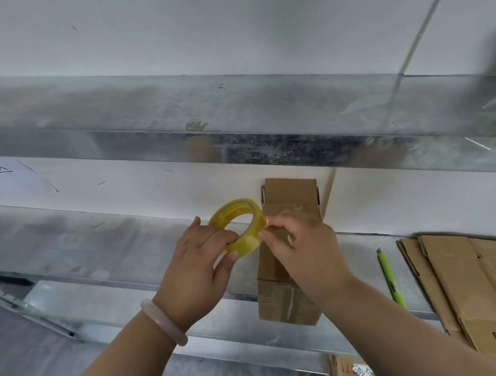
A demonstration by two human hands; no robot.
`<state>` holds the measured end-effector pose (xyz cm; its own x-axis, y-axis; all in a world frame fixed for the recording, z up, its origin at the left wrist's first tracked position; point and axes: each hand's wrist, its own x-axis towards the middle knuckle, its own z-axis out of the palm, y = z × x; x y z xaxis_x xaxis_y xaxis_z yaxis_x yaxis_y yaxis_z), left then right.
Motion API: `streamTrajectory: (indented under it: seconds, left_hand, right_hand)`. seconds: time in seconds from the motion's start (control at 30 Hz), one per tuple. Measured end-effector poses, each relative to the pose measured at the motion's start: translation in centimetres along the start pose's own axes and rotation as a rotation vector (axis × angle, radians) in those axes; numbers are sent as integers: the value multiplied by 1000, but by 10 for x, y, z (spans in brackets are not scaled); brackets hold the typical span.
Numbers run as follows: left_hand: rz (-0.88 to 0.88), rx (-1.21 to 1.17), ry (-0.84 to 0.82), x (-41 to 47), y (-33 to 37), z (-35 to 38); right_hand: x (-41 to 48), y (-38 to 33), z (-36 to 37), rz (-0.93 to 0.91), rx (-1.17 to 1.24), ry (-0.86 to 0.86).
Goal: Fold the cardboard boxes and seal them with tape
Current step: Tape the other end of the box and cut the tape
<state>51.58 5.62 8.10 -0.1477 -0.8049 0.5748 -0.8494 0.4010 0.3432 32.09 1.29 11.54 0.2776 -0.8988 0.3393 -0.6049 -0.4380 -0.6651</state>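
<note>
A small brown cardboard box (290, 194) stands folded on the metal shelf, a strip of clear tape across its upper part. My left hand (197, 262) grips a yellow roll of clear tape (238, 226) just left of the box, fingers through its core. My right hand (302, 247) lies over the box's middle, thumb and fingers pinching the loose tape end where it leaves the roll. The hand hides the centre of the box.
A stack of flat cardboard blanks (464, 287) lies at the right on the shelf. A green utility knife (390, 281) rests between it and the box. Another flat carton with handwriting (351, 370) sits at the bottom edge. A galvanised shelf rail (240, 148) runs behind.
</note>
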Motion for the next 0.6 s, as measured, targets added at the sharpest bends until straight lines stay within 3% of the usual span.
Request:
streamTrajectory:
  seconds: [0.13,0.3,0.5,0.6]
  left_hand:
    - [16,57,-2,0,9,-3]
    - [12,75,6,9,24,-11]
    - [-75,165,24,25,22,-22]
    - [-74,197,10,30,19,-29]
  right_hand:
    - [-1,-2,-3,39,81,16]
    - [-1,-3,-9,291,455,10]
    - [-6,-6,-17,379,767,-25]
    - [-5,-12,-21,498,1039,-103]
